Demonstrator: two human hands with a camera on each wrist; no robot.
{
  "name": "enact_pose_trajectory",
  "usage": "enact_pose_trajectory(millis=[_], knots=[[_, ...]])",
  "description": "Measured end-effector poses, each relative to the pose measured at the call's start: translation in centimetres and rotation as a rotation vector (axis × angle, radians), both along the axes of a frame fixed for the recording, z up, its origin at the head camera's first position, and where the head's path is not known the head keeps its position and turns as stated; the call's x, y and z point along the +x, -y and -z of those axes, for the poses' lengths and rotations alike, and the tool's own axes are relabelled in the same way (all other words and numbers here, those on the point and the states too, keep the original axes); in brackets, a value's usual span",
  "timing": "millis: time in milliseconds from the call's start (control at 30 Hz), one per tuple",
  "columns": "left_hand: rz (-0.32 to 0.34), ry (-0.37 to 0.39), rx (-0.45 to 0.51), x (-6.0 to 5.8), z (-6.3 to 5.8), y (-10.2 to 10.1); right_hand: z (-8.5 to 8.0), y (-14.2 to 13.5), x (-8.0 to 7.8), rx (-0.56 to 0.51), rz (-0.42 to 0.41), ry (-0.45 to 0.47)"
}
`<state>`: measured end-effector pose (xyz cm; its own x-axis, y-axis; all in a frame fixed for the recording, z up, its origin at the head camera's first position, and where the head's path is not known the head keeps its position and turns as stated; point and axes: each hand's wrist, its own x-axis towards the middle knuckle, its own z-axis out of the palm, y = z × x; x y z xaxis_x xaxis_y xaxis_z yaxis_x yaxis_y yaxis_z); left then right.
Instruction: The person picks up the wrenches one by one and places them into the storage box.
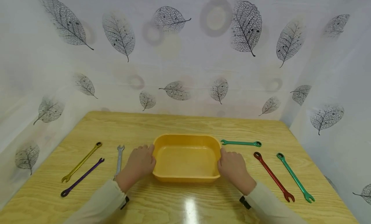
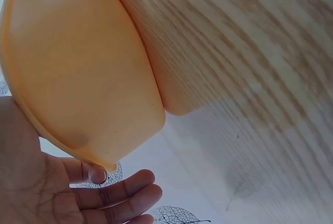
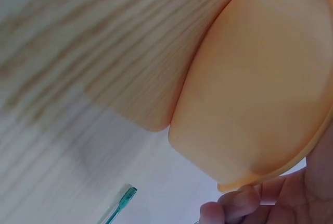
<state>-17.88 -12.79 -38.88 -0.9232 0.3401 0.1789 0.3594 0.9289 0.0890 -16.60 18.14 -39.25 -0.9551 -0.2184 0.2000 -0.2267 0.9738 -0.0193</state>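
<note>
A yellow plastic basin point(image 1: 186, 158) with rounded corners rests on the wooden table in the middle of the head view, with nothing inside. At its left end my left hand point(image 1: 139, 163) grips the rim. In the left wrist view, an index finger point(image 2: 86, 172) sits beneath the lip while the other fingers extend loosely below. My right hand point(image 1: 234, 167) holds the opposite rim the same way, its fingertips point(image 3: 244, 198) under the lip in the right wrist view. Both thumbs are mostly hidden from the wrist cameras.
Left of the basin lie a yellow wrench point(image 1: 82, 161), a purple wrench point(image 1: 83, 177) and a silver wrench point(image 1: 119, 159), partly behind my left wrist. To the right are a short green wrench point(image 1: 241, 143), a red wrench point(image 1: 273, 175) and a longer green wrench point(image 1: 295, 177). Leaf-patterned cloth point(image 1: 185, 63) surrounds the table.
</note>
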Motion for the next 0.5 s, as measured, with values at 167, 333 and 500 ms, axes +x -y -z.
enact_pose_trajectory(millis=[167,333,500], knots=[[-0.002,0.009,0.0,0.27,-0.09,0.01,-0.05,-0.04,0.26,0.004,-0.002,0.01],[0.008,-0.01,0.023,0.42,-0.12,0.09,-0.26,-0.01,0.4,-0.009,-0.003,0.016],[0.007,-0.024,0.036,0.59,-0.09,0.2,-0.56,0.05,0.75,-0.013,0.005,0.033]])
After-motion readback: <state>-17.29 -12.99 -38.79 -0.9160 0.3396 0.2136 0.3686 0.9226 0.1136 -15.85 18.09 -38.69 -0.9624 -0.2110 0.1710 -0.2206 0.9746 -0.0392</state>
